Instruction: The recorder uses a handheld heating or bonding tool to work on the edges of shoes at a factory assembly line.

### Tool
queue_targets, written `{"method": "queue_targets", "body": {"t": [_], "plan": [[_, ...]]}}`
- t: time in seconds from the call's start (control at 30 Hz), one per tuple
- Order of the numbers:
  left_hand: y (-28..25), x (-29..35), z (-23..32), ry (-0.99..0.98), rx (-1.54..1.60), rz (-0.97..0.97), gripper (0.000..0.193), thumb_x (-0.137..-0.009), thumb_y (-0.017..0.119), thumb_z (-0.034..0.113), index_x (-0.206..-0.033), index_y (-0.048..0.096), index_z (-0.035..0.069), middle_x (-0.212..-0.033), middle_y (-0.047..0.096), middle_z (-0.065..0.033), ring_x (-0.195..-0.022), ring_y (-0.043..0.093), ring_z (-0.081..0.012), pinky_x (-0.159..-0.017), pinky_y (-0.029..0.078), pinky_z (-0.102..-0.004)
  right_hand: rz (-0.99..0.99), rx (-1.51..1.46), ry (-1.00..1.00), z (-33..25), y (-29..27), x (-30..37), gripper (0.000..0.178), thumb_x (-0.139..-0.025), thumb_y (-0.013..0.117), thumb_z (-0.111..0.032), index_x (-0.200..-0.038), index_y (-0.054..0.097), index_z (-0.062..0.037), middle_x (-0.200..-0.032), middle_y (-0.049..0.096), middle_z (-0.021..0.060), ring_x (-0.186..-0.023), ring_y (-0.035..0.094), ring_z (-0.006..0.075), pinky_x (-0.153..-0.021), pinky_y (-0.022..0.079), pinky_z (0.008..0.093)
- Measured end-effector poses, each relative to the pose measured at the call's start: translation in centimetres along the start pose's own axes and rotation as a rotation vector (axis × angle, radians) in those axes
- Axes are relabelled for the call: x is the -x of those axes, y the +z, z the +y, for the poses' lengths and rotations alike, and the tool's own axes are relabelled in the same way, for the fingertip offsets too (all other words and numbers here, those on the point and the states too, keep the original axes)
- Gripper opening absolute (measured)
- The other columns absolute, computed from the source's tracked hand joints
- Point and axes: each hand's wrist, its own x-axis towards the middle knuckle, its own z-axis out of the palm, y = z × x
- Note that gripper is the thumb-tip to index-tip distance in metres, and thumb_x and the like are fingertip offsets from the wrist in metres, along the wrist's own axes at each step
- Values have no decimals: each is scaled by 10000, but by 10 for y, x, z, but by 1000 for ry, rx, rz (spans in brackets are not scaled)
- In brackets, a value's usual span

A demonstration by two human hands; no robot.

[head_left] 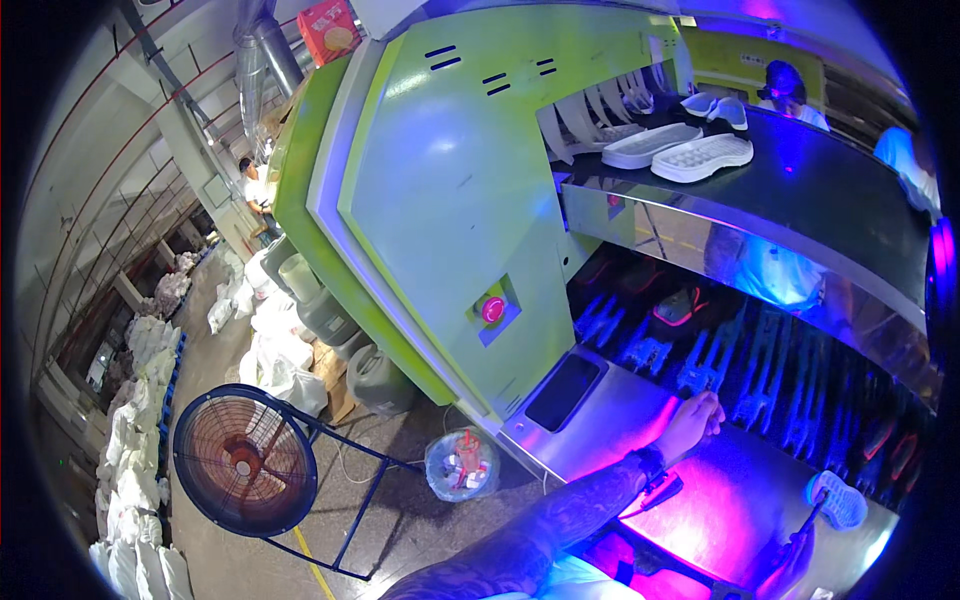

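Note:
My left hand (pixel 693 420) reaches over the machine's metal front ledge with its fingers curled closed. Whatever may be inside those fingers is hidden. Close beyond it lies a row of blue-lit forked holders (pixel 700 374), and a dark shoe-shaped piece with a red outline (pixel 680 306) sits among them. At the lower right, my right hand (pixel 793 556), dim in shadow, appears closed on a pale shoe sole (pixel 842 502) with a textured face, held above the ledge. White shoe soles (pixel 703 158) rest on the dark upper conveyor (pixel 800 190), beyond both hands.
A green machine housing (pixel 430 190) with a red button (pixel 492 309) rises ahead. On the floor to the left stand a large fan (pixel 243 462), a lined bin (pixel 462 468) and plastic jugs (pixel 378 380). White sacks (pixel 135 480) line the aisle. Other people (pixel 785 95) are farther off.

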Motion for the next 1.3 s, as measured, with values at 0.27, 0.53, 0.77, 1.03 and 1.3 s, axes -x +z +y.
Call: {"method": "queue_targets", "body": {"t": [0.27,0.53,0.77,1.03,1.3], "plan": [[-7,0,-8,53,-10,-74,322,-1089,427,257,-870,597,92,-695,553,23,-583,557,-81,-511,434,-239,16,111,-76,-11,-12,-10,246,-1017,509,-82,-1191,635,39,-932,665,137,-713,624,203,-635,535,337],[11,6,11,-25,-16,-22,313,-1104,455,301,-909,584,93,-720,554,19,-622,563,-73,-529,438,-242,15,213,-151,-21,-18,-16,227,-1004,517,-63,-1166,639,37,-959,677,156,-746,642,230,-667,548,361],[8,4,9,152,-184,-21,301,-1118,435,324,-944,549,107,-799,571,11,-631,560,-78,-541,444,-245,-99,128,50,-31,-20,-15,220,-951,549,-35,-1137,642,36,-1083,701,216,-966,694,346,-847,569,459],[19,18,22,64,-33,34,399,-1132,367,367,-916,553,88,-690,547,-2,-550,512,-84,-507,418,-249,-24,284,-144,-17,-19,-6,221,-932,561,-51,-1116,652,29,-1106,702,223,-1043,687,380,-927,554,496],[-5,12,21,427,-834,-170,255,-1042,500,190,-926,644,15,-900,663,-65,-749,656,-162,-707,544,-314,-118,-352,331,-30,-5,-13,305,-991,606,-166,-1251,635,-10,-1038,674,91,-876,615,194,-744,482,342]]}}
